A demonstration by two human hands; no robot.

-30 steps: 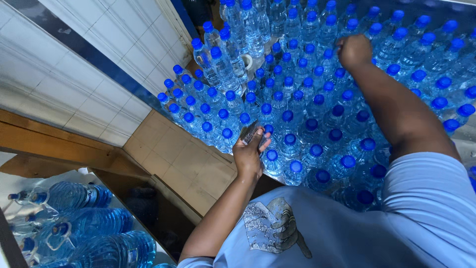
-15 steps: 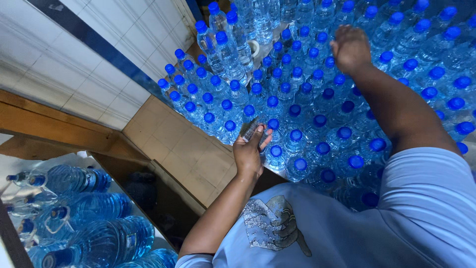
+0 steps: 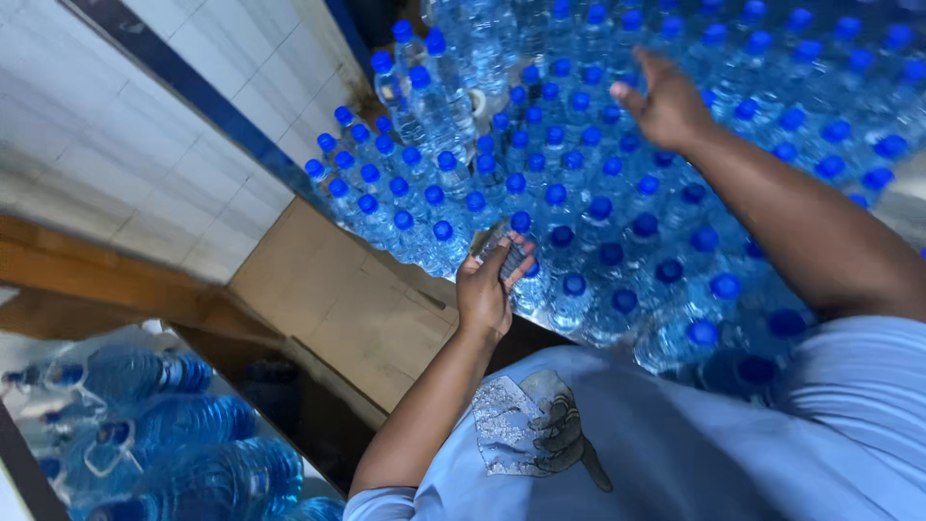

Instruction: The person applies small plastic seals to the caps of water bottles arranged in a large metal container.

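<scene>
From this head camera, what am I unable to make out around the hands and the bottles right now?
- Head view: what the left hand grips; its fingers cover most of the blurred clear object among the blue-capped bottles.
- Head view: what the bottles stand on; they are packed too tightly.
- Head view: whether the right hand touches any cap; motion blur.
- Head view: the wrapped bottle packs, cut by the bottom-left edge.

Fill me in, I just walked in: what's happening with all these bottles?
A person leans over a packed field of clear plastic water bottles with blue caps. The left hand has its grip around one bottle at the near edge. The right hand is open, reaching over caps farther back, holding nothing.
</scene>
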